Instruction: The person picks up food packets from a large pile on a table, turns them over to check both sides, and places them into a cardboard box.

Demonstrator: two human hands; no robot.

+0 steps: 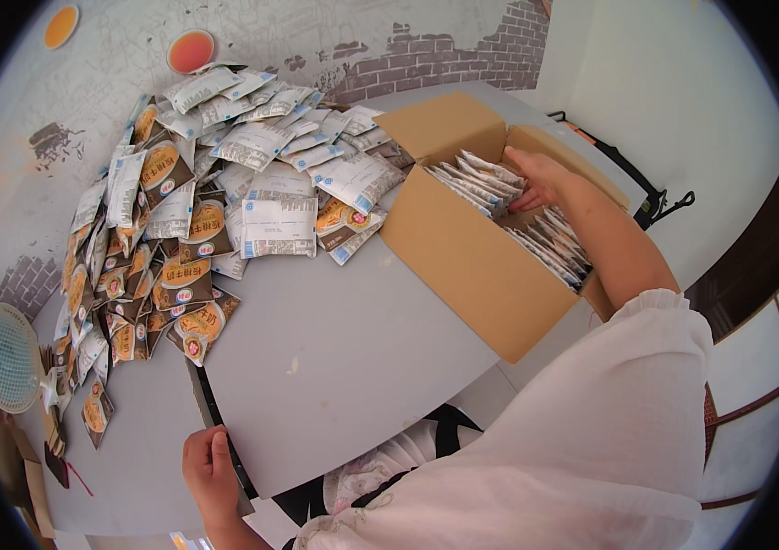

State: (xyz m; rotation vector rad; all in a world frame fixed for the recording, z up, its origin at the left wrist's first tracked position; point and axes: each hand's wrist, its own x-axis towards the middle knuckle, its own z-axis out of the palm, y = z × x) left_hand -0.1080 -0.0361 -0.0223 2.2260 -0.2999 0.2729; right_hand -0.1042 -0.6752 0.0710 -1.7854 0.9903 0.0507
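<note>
My right hand (539, 180) reaches into an open cardboard box (451, 261), its fingers against the end of a row of milk pouches (479, 177) packed on edge. Whether it grips any of them is unclear. A second row of pouches (551, 247) stands in the nearer right part of the box. My left hand (209, 457) is curled shut near the front of the grey table (334, 357), with nothing seen in it. A large heap of pouches (252, 144), some white side up and others brown and orange, covers the table left of the box.
A fan with a round mesh guard (8, 357) stands at the left edge. One loose pouch (97, 414) lies apart from the heap. A dark gap (221, 419) runs between two table sections. Behind the box is a black metal frame (626, 165), beside the wall.
</note>
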